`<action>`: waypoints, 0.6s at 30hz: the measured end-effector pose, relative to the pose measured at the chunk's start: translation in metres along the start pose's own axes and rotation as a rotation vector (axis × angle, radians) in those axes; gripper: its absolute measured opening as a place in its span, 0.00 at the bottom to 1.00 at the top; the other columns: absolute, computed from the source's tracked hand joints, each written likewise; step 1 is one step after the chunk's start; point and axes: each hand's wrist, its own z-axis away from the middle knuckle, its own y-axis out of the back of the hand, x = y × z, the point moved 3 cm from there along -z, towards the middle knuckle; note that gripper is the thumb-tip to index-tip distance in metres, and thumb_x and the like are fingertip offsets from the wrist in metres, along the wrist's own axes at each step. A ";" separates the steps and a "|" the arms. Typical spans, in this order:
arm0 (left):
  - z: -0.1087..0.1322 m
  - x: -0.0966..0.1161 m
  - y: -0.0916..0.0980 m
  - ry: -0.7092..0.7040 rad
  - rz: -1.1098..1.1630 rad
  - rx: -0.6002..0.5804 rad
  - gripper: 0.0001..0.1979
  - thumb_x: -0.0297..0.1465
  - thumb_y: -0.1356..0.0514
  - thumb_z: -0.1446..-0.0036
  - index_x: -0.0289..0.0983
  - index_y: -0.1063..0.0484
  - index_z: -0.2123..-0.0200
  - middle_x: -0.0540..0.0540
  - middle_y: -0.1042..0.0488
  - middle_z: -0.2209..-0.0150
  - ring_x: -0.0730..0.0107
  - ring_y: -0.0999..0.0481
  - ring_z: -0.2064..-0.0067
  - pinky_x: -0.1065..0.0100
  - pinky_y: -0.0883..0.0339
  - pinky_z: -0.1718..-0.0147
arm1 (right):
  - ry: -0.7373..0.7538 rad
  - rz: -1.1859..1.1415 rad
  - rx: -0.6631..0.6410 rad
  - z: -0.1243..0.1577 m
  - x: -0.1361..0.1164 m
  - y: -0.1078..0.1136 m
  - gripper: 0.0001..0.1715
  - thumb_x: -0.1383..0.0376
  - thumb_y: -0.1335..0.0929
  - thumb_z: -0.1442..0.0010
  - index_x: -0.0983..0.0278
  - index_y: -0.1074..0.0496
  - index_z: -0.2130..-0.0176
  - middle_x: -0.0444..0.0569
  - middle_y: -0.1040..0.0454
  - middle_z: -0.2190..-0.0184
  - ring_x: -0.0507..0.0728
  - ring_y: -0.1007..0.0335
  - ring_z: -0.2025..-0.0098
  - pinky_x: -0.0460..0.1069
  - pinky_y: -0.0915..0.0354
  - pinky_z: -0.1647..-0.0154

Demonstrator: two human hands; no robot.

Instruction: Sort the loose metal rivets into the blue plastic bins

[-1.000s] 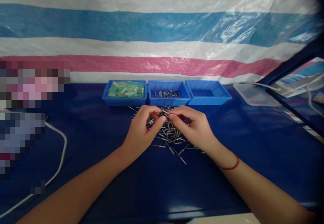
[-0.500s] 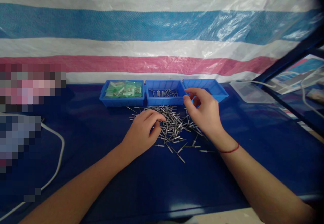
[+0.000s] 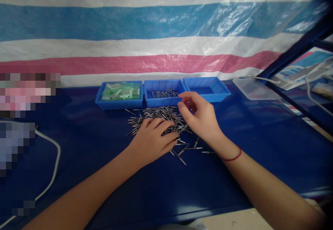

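A loose pile of blind rivets (image 3: 162,113) lies on the dark blue table, several of them scattered towards the front. Over the pile's front part, my left hand (image 3: 154,138) is spread with fingers apart, hiding some rivets beneath. My right hand (image 3: 201,115) hovers at the pile's right edge, in front of the middle blue bin (image 3: 162,102). Its thumb and index finger are curved with a gap between the tips, and no rivet shows in it. More rivets (image 3: 163,94) lie inside that middle bin.
The left blue bin (image 3: 122,104) holds green-tinted plastic bags with small metal parts. At the right stands another blue bin (image 3: 208,84), beside a clear plastic lid or tray (image 3: 253,89). A white cable (image 3: 57,157) runs along the left. Behind hangs a striped tarp (image 3: 156,22).
My left hand has moved right and its fingers have spread over the rivets. My right hand has shifted slightly left. The whole view has turned a little.
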 end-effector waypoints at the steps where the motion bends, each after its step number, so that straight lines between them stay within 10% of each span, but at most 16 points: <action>1: 0.000 0.000 0.001 0.012 -0.005 0.010 0.12 0.37 0.48 0.35 0.43 0.25 0.57 0.46 0.29 0.48 0.56 0.33 0.48 0.55 0.43 0.55 | 0.000 -0.001 0.001 0.000 0.000 0.000 0.11 0.67 0.35 0.42 0.64 0.29 0.57 0.43 0.29 0.70 0.49 0.36 0.74 0.47 0.39 0.70; 18: -0.008 0.000 0.000 0.076 0.005 0.014 0.09 0.32 0.45 0.37 0.41 0.25 0.61 0.44 0.28 0.52 0.58 0.32 0.51 0.58 0.43 0.58 | 0.011 0.011 -0.023 0.000 -0.003 0.000 0.10 0.66 0.36 0.42 0.63 0.28 0.60 0.46 0.26 0.71 0.51 0.33 0.74 0.47 0.37 0.70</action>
